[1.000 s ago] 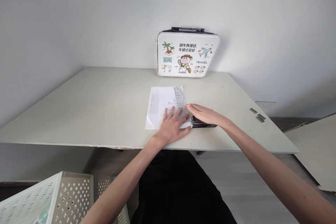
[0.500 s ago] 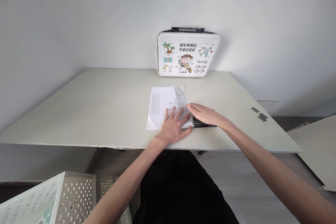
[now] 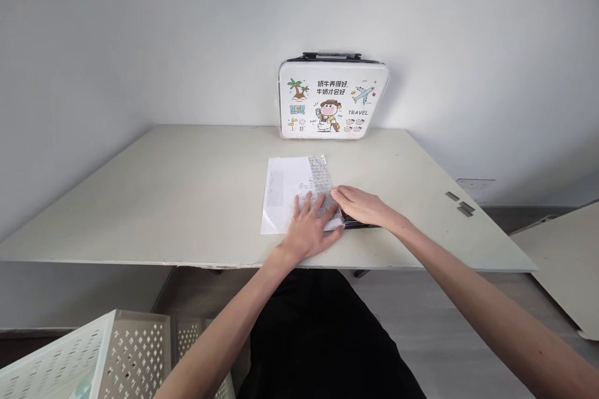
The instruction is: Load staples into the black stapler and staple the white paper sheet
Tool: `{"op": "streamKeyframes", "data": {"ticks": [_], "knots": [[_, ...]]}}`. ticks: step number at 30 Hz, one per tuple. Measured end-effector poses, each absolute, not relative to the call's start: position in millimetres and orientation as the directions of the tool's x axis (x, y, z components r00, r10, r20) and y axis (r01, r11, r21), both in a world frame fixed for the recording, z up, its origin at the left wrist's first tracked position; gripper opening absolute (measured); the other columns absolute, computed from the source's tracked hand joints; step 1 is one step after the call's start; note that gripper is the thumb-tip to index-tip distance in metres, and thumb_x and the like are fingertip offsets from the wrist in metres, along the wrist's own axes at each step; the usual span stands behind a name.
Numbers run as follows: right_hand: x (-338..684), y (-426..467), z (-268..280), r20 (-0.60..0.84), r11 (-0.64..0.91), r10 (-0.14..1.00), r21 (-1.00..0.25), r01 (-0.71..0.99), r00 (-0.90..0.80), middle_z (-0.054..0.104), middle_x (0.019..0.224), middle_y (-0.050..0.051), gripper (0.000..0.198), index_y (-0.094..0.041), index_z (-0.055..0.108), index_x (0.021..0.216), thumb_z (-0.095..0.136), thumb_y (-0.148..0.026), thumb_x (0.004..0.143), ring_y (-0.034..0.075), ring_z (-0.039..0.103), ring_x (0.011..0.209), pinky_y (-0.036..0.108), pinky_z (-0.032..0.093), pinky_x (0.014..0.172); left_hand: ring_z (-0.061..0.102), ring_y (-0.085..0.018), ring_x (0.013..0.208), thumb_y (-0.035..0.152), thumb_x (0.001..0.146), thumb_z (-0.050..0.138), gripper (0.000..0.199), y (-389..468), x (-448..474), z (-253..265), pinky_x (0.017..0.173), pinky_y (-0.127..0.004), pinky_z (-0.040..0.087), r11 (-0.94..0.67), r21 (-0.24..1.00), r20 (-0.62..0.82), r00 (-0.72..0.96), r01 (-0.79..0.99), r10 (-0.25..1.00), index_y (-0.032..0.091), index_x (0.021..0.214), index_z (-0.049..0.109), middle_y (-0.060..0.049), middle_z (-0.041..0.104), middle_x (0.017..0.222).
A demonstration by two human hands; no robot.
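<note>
A white sheet of paper (image 3: 285,187) with faint print lies on the table, with a grey-patterned strip (image 3: 320,171) along its right side. My left hand (image 3: 306,227) rests flat over the lower right part, fingers spread. At the paper's right edge is a low black stapler (image 3: 362,224), mostly hidden under my right hand (image 3: 358,204). That hand lies palm down across its top, fingers stretched out and close together. Whether the thumb grips the stapler from below cannot be made out.
A white case (image 3: 332,100) with cartoon travel pictures stands upright against the wall at the back of the table (image 3: 140,199). Small grey metal pieces (image 3: 463,207) lie near the right edge. White perforated baskets (image 3: 135,349) stand below on the left.
My right hand has pressed down a little, and less of the black stapler shows beneath it. My left hand stays on the paper. The view has shifted slightly.
</note>
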State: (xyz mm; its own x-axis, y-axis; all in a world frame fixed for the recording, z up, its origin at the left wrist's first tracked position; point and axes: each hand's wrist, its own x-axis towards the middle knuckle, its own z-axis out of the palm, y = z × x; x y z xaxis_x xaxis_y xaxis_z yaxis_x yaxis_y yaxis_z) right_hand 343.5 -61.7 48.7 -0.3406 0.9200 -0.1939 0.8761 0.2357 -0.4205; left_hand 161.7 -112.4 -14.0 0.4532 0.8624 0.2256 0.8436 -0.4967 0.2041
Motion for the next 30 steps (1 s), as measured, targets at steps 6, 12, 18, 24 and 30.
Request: {"op": "streamKeyframes", "data": {"ticks": [6, 12, 18, 24, 30], "knots": [[340.6, -61.9, 46.4, -0.185, 0.238, 0.925, -0.399, 0.886, -0.331, 0.068, 0.13, 0.004, 0.048, -0.028, 0.061, 0.107, 0.017, -0.046, 0.107, 0.028, 0.06, 0.126, 0.042, 0.049, 0.094, 0.019, -0.044, 0.156, 0.06, 0.102, 0.043, 0.063, -111.8, 161.5, -14.7, 0.125, -0.067, 0.012, -0.501, 0.203, 0.239, 0.454, 0.841, 0.858, 0.031, 0.158, 0.042, -0.007, 0.034, 0.168], [338.7, -62.6, 47.1, -0.174, 0.262, 0.925, -0.357, 0.897, -0.339, 0.069, 0.127, 0.006, 0.044, -0.027, 0.06, 0.105, 0.018, -0.041, 0.106, 0.028, 0.06, 0.123, 0.043, 0.05, 0.093, 0.021, -0.044, 0.156, 0.059, 0.102, 0.044, 0.061, -112.4, 161.6, -11.4, 0.124, -0.067, 0.014, -0.498, 0.197, 0.228, 0.454, 0.845, 0.861, 0.031, 0.155, 0.046, -0.008, 0.035, 0.167], [339.7, -63.4, 49.9, -0.184, 0.258, 0.92, -0.379, 0.889, -0.345, 0.069, 0.129, 0.006, 0.045, -0.028, 0.06, 0.107, 0.017, -0.042, 0.107, 0.027, 0.062, 0.12, 0.041, 0.05, 0.092, 0.022, -0.043, 0.155, 0.06, 0.102, 0.043, 0.06, -112.4, 160.9, -13.3, 0.124, -0.067, 0.015, -0.498, 0.182, 0.245, 0.452, 0.848, 0.858, 0.032, 0.155, 0.046, -0.007, 0.036, 0.167], [338.5, -64.1, 52.1, -0.193, 0.242, 0.922, -0.388, 0.889, -0.336, 0.069, 0.128, 0.005, 0.049, -0.027, 0.061, 0.104, 0.015, -0.046, 0.107, 0.027, 0.062, 0.12, 0.041, 0.049, 0.094, 0.023, -0.042, 0.156, 0.06, 0.102, 0.042, 0.061, -113.1, 161.5, -15.5, 0.124, -0.067, 0.016, -0.499, 0.167, 0.259, 0.45, 0.851, 0.855, 0.033, 0.156, 0.045, -0.006, 0.036, 0.167], [338.2, -62.7, 50.9, -0.206, 0.223, 0.923, -0.402, 0.888, -0.326, 0.068, 0.128, 0.005, 0.048, -0.027, 0.06, 0.102, 0.016, -0.047, 0.107, 0.027, 0.061, 0.123, 0.042, 0.048, 0.096, 0.022, -0.043, 0.156, 0.06, 0.103, 0.041, 0.061, -113.5, 161.3, -13.4, 0.124, -0.067, 0.016, -0.5, 0.175, 0.249, 0.453, 0.848, 0.856, 0.031, 0.157, 0.044, -0.007, 0.036, 0.167]]}}
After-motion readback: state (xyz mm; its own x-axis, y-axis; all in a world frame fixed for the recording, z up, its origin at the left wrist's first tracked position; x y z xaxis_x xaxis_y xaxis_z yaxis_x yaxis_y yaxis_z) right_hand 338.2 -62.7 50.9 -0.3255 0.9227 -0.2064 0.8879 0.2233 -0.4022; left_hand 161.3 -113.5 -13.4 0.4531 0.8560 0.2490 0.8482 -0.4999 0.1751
